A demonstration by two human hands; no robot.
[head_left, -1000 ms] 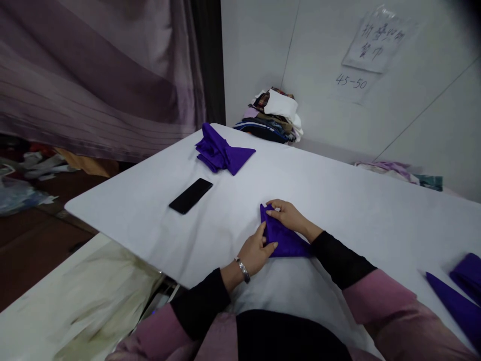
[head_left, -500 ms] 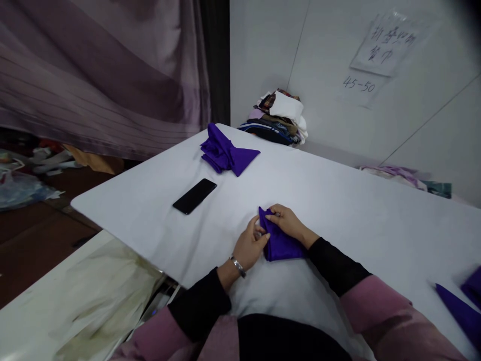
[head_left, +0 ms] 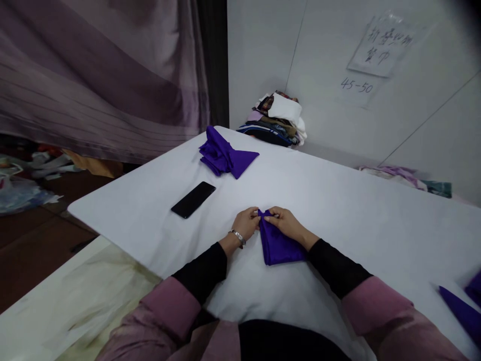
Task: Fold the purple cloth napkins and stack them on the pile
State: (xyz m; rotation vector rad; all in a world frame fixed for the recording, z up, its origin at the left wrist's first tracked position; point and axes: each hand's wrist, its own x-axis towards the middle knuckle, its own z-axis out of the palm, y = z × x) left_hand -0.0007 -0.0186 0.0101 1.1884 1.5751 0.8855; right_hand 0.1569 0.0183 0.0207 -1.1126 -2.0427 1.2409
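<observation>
A folded purple cloth napkin (head_left: 281,246) lies on the white table (head_left: 356,220) in front of me. My left hand (head_left: 246,224), with a silver bracelet at the wrist, pinches the napkin's upper left corner. Close beside it, my right hand (head_left: 287,223) is closed on the top edge, thumb on the near face. The fingertips of both hands nearly meet at that corner, and some are hidden behind the cloth. The napkin's lower part rests flat, with layered folds along its left side.
Farther back lies a folded purple cloth (head_left: 225,153), with a black phone (head_left: 193,199) nearer. More purple cloth (head_left: 460,311) sits at the right edge. Stacked clothes (head_left: 278,120) stand by the wall, which carries handwritten paper signs (head_left: 379,47). A curtain (head_left: 112,75) hangs at left.
My left hand has moved up along the napkin's left side to its top corner, and its fingers have closed there. The right hand keeps its grip at nearly the same place.
</observation>
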